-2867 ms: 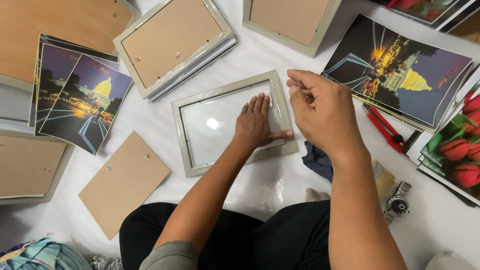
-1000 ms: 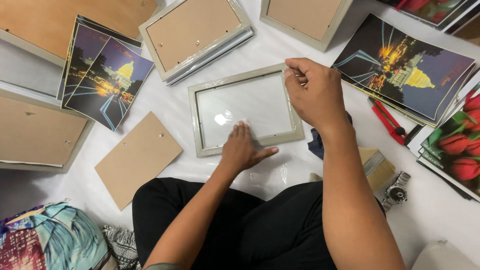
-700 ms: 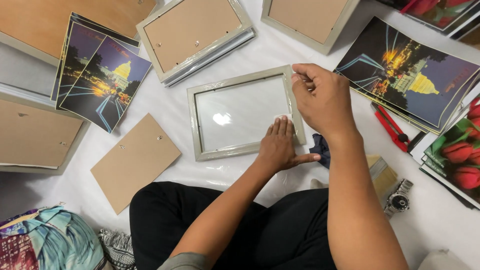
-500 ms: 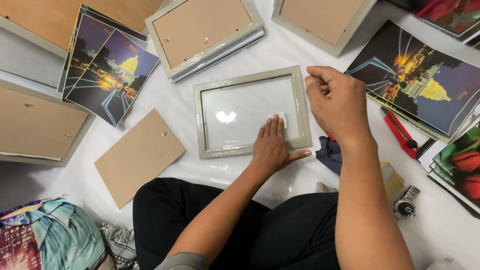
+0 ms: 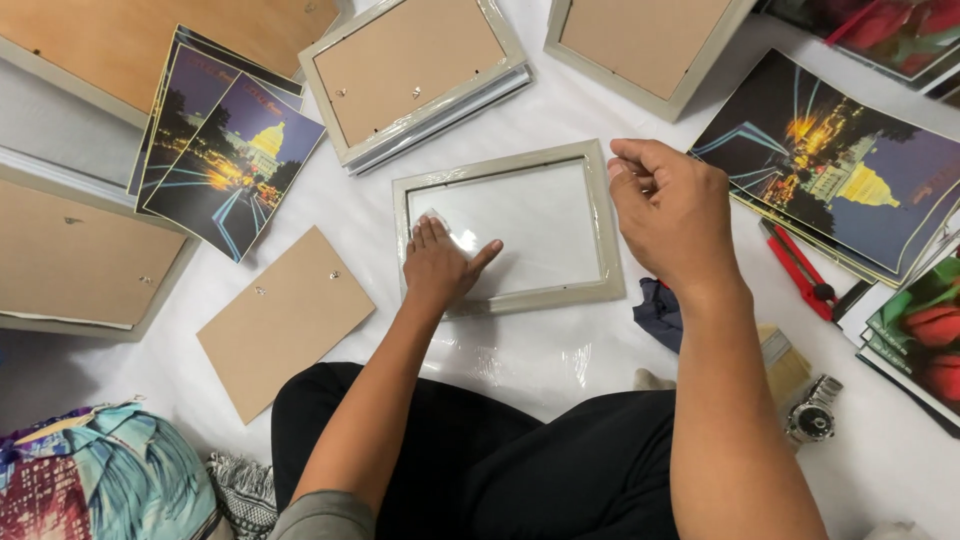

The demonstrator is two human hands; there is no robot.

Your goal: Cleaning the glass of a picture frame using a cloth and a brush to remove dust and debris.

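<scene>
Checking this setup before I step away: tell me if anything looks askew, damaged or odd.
Nothing looks damaged. The grey frame lies slightly tilted, clear wrap crinkled along its edges. The left hand presses a white wipe on the glass; the right hand hovers at its corner.

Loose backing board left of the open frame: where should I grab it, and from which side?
Probably pinch the backing board at its bare near corner, coming from the left: it lies flat on the white sheet, apart from the frame and left hand.
</scene>
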